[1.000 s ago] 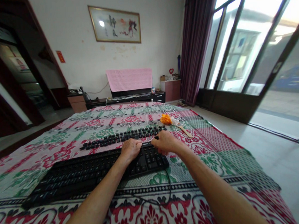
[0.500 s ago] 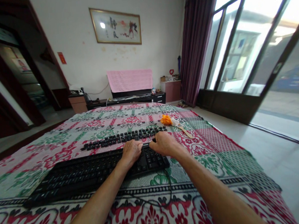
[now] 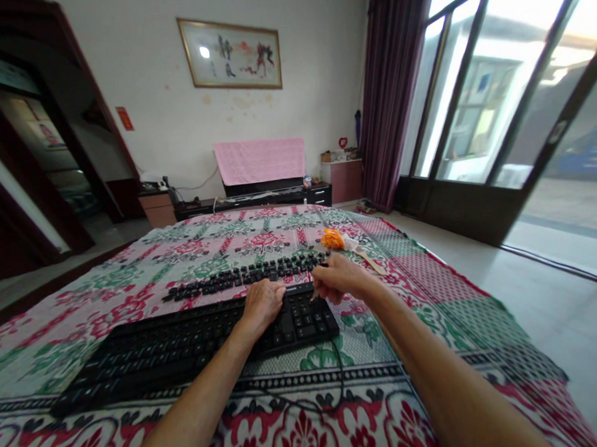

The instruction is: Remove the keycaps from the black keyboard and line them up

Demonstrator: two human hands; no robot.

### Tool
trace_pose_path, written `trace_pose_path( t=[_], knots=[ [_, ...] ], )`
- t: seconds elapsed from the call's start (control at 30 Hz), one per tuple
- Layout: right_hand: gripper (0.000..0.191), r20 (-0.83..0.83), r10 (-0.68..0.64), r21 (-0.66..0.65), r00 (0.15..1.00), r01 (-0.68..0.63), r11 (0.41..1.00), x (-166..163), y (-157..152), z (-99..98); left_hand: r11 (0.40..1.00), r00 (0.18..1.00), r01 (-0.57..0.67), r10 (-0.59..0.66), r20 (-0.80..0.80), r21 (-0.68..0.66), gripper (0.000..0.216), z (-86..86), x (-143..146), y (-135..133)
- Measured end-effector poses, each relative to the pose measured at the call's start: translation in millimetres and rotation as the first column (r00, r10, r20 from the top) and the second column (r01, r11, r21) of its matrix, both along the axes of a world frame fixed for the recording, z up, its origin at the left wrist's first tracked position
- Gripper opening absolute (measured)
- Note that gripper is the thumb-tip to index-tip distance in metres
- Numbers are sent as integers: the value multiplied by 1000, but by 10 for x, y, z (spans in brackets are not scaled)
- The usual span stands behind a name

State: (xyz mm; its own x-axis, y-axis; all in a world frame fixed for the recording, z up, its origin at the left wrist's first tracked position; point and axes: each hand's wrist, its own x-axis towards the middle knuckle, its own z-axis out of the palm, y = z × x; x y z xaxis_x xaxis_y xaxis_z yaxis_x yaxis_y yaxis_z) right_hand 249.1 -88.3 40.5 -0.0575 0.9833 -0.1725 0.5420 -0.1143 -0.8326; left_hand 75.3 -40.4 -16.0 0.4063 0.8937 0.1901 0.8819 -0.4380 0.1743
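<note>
A black keyboard (image 3: pixel 185 343) lies on a flowered cloth (image 3: pixel 132 292), its cable (image 3: pixel 336 375) looping toward me. My left hand (image 3: pixel 262 302) rests on the keyboard's right part, with its fingers curled over the far edge. Just above the keyboard's far right corner is my right hand (image 3: pixel 339 278), its fingers pinched on something small I cannot make out. Several loose black keycaps (image 3: pixel 241 276) are lined up on the cloth just behind the keyboard, close to both hands.
An orange object (image 3: pixel 332 238) and a pale wooden-handled tool (image 3: pixel 368 258) lie on the cloth beyond my right hand. The cloth's right edge (image 3: pixel 483 307) drops to the tiled floor. A cabinet with a pink cover (image 3: pixel 260 159) stands at the far wall.
My right hand has lifted off the keyboard's right end and moved slightly right and back, fingers now pinched. My left hand has stayed on the keyboard.
</note>
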Motion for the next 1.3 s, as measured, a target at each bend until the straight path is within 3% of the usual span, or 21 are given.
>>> trace_pose_path(
  t=[0.2,0.3,0.4,0.53,0.77,1.0,1.17,1.3],
  knots=[
    [23,62,-8,70,998,4,998,-101,19,60,1000,992,1,-2,127,9,30,20,4,-17],
    [25,75,-46,95,996,38,995,-92,12,83,993,957,117,-110,268,-10,36,93,1,-62],
    [23,72,-80,98,994,73,993,-90,-4,108,964,918,237,-182,353,-119,39,173,26,-139],
    [22,47,-102,116,994,95,989,-113,-2,97,955,894,279,-220,391,-100,29,212,111,-240],
    [23,5,-90,106,996,89,990,-137,63,-9,967,924,243,-255,285,77,23,147,172,-288],
    [24,-6,-97,83,995,97,992,-141,96,-93,967,954,239,-250,164,85,23,157,148,-284],
    [23,-2,-113,77,994,113,991,-130,61,-42,977,982,188,-188,-7,104,30,156,151,-301],
    [24,-38,-195,111,980,198,974,69,77,35,955,970,243,-239,-44,170,29,118,154,-299]
  ],
)
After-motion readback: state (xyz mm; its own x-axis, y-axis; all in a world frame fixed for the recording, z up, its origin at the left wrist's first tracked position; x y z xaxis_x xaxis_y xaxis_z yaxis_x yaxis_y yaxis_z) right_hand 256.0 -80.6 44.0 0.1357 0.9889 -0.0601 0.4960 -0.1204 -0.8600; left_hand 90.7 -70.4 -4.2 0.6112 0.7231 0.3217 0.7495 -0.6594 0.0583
